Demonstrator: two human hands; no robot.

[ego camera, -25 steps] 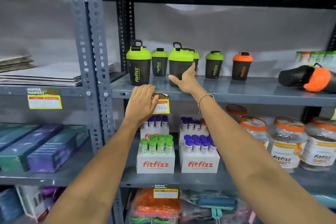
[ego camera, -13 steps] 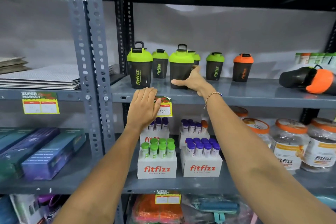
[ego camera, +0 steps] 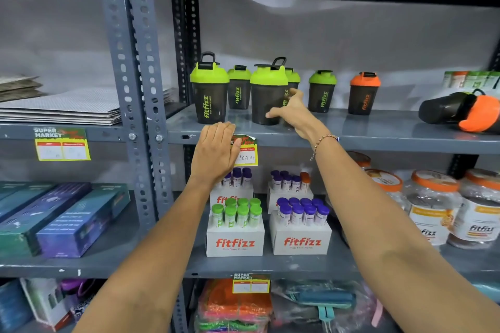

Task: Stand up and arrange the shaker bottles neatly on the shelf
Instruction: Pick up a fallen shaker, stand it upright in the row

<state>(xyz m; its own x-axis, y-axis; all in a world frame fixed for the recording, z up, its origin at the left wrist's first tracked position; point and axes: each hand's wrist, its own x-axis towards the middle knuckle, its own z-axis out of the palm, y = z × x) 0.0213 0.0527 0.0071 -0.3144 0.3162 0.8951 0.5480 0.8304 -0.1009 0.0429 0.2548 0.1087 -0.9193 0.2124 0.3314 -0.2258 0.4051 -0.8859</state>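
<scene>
Grey slotted-steel shelving fills the view, with a plain grey wall behind the upper shelf (ego camera: pixel 378 132).

Right hand (ego camera: pixel 293 112): fingers spread and loosely curved, thumb tip touching the lower side of a large green-lidded shaker (ego camera: pixel 267 94); the remaining fingers reach behind it toward a smaller green-lidded shaker (ego camera: pixel 292 84), mostly hidden. Whether the hand actually grips either bottle cannot be told. A beaded bracelet (ego camera: pixel 323 140) sits on the wrist.

Left hand (ego camera: pixel 216 151): fingers together and flat, pressed against the shelf's front edge, partly covering a yellow price tag (ego camera: pixel 247 154). It holds nothing.

Upright on the shelf, from the left: a tall green-lidded shaker with loop handle (ego camera: pixel 209 89), a small one behind (ego camera: pixel 239 88), then further right a green-lidded one (ego camera: pixel 322 90) and an orange-lidded one (ego camera: pixel 364 93), each standing apart. At far right an orange-lidded shaker (ego camera: pixel 465 111) lies on its side.

Lower shelf: fitfizz tube boxes (ego camera: pixel 235 235) and jars (ego camera: pixel 430 208).
</scene>
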